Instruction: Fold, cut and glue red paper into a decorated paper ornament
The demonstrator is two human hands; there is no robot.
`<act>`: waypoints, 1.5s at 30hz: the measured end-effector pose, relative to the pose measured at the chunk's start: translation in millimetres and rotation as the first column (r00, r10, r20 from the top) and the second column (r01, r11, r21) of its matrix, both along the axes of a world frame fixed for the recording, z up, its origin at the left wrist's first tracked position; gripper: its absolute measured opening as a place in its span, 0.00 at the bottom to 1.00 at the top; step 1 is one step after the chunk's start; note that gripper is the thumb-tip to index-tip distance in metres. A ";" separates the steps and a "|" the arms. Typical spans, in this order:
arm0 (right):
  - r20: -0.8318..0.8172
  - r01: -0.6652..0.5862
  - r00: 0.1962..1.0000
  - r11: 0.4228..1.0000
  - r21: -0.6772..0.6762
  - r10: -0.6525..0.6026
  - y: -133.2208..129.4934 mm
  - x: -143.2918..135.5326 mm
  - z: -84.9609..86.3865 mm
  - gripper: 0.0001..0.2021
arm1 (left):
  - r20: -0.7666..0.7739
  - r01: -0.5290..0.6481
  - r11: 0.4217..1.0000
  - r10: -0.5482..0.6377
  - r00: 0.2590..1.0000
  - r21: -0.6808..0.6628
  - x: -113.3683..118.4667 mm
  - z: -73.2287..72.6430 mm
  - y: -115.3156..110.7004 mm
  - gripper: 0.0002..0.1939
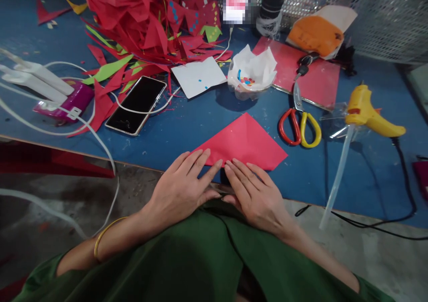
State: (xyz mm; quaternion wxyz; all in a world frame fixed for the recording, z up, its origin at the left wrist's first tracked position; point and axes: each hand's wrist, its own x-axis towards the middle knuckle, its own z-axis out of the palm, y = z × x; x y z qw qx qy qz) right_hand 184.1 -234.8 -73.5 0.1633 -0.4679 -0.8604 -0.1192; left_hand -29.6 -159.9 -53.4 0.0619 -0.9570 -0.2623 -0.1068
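Note:
A folded sheet of red paper lies at the front edge of the blue table, one corner pointing away from me. My left hand rests on its near left edge, fingers stretched out and flat. On the near right edge lies my right hand, its fingers also extended and pressing down on the paper. The two index fingertips almost meet at the middle of the near edge. Both thumbs sit below the table edge, apart from the fingers. Scissors with a red and a yellow handle lie to the right of the paper.
Red paper scraps are heaped at the back left. A phone lies under a white cable near a purple power strip. A lined bowl holds small colored bits. A yellow glue gun stands at the right.

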 end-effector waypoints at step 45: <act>-0.020 0.268 0.962 0.923 0.277 -0.273 23.7 53.1 61.9 0.16 | 0.307 0.294 0.158 0.751 0.584 -0.943 29.3 36.8 91.6 0.15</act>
